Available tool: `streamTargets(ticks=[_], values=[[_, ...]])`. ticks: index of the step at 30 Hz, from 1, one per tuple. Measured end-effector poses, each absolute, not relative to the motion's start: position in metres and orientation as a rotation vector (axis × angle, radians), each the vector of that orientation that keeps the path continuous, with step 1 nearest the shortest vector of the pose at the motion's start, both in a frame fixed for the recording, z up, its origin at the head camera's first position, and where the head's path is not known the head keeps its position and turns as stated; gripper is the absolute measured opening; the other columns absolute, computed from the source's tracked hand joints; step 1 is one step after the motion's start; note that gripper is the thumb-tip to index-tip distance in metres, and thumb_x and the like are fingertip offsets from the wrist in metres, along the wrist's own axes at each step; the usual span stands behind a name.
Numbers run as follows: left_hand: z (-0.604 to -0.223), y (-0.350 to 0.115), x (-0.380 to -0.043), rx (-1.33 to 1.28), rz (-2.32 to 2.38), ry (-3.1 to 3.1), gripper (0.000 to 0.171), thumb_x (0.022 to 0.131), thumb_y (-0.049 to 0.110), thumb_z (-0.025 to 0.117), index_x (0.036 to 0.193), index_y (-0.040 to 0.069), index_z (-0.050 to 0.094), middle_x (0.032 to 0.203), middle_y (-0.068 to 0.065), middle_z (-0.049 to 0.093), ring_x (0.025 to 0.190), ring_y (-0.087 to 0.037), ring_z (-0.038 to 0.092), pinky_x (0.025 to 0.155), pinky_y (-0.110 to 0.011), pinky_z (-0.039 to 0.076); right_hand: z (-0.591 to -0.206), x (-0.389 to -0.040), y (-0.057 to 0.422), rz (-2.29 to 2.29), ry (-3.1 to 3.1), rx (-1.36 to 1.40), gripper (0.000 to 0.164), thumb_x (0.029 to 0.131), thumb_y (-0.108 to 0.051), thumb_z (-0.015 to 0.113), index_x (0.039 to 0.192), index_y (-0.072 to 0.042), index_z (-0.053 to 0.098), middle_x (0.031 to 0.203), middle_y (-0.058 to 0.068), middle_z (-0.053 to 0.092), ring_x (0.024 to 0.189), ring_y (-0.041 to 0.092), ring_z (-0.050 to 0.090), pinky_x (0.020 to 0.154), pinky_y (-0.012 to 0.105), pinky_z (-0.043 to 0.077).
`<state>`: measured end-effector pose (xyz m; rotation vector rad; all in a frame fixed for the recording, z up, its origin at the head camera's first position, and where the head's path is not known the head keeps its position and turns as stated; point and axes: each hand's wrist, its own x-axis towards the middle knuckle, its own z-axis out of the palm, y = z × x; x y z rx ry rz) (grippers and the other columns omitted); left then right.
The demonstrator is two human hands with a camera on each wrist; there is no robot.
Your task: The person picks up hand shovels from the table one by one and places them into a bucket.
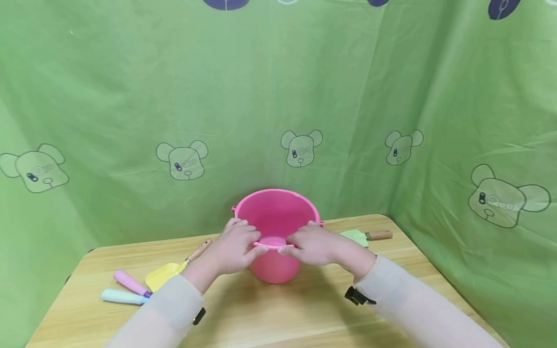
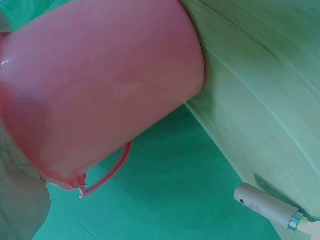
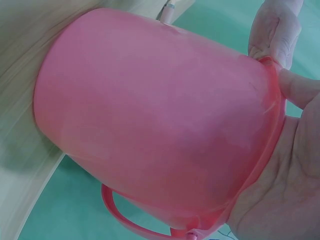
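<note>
A pink plastic bucket (image 1: pixel 276 267) stands upright near the back edge of the wooden table. My left hand (image 1: pixel 235 246) grips its rim on the left, thumb along the near edge and fingers over the top. On the right, my right hand (image 1: pixel 316 243) holds the same rim, its thumb close to the left one. Both wrist views show the bucket wall close up, with the bucket's handle (image 2: pixel 114 171) hanging down behind. The right wrist view also catches the left hand (image 3: pixel 276 32) at the far side of the rim.
To the left lie a yellow shovel (image 1: pixel 162 275) with a wooden handle, a pink-handled tool (image 1: pixel 129 282) and a light-blue-handled tool (image 1: pixel 123 296), partly behind the left sleeve. A green shovel (image 1: pixel 358 236) lies to the right. A green curtain (image 1: pixel 243 96) hangs behind the table.
</note>
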<state>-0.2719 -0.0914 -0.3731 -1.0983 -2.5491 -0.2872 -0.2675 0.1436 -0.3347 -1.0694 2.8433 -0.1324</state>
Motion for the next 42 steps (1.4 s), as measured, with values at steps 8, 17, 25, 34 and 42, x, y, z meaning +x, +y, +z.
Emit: streamTargets(ticks=[8,17,25,34,42], values=[[-0.377,-0.098,-0.272,-1.111,-0.307,-2.529,0.041,0.093,0.055,0.033,0.07,0.023,0.046,0.068,0.011,0.043,0.073,-0.011,0.037,0.089,-0.037,0.028,-0.336,-0.268,0.138,-0.128,2.839,-1.084,0.046,0.089,-0.063,0.035,0.09,-0.026,0.063,0.069,-0.016,0.051,0.077,0.007,0.05,0.083,0.039,0.032],[-0.377,-0.104,-0.271,-1.091,-0.289,-2.543,0.042,0.093,0.056,0.032,0.07,0.024,0.046,0.068,0.012,0.042,0.073,-0.011,0.037,0.088,-0.037,0.028,-0.337,-0.27,0.132,-0.133,2.824,-1.112,0.048,0.089,-0.064,0.032,0.089,-0.027,0.062,0.071,-0.015,0.052,0.078,0.007,0.051,0.083,0.037,0.032],[-0.377,-0.108,-0.269,-1.076,-0.294,-2.553,0.042,0.093,0.055,0.032,0.069,0.024,0.045,0.067,0.012,0.041,0.073,-0.01,0.037,0.089,-0.037,0.028,-0.337,-0.271,0.128,-0.12,2.821,-1.123,0.045,0.089,-0.064,0.033,0.084,-0.028,0.058,0.067,-0.013,0.051,0.073,0.008,0.049,0.08,0.036,0.031],[-0.377,-0.113,-0.267,-1.046,-0.267,-2.548,0.039,0.093,0.054,0.035,0.069,0.025,0.046,0.067,0.013,0.041,0.073,-0.008,0.036,0.089,-0.036,0.028,-0.338,-0.272,0.123,-0.114,2.814,-1.139,0.044,0.089,-0.065,0.033,0.08,-0.029,0.056,0.066,-0.013,0.051,0.071,0.008,0.048,0.079,0.035,0.031],[-0.376,-0.117,-0.265,-1.032,-0.275,-2.553,0.037,0.092,0.053,0.038,0.07,0.025,0.047,0.066,0.014,0.04,0.072,-0.007,0.036,0.089,-0.036,0.028,-0.337,-0.272,0.119,-0.117,2.814,-1.139,0.041,0.089,-0.062,0.036,0.08,-0.028,0.057,0.065,-0.012,0.051,0.07,0.008,0.048,0.079,0.035,0.031]])
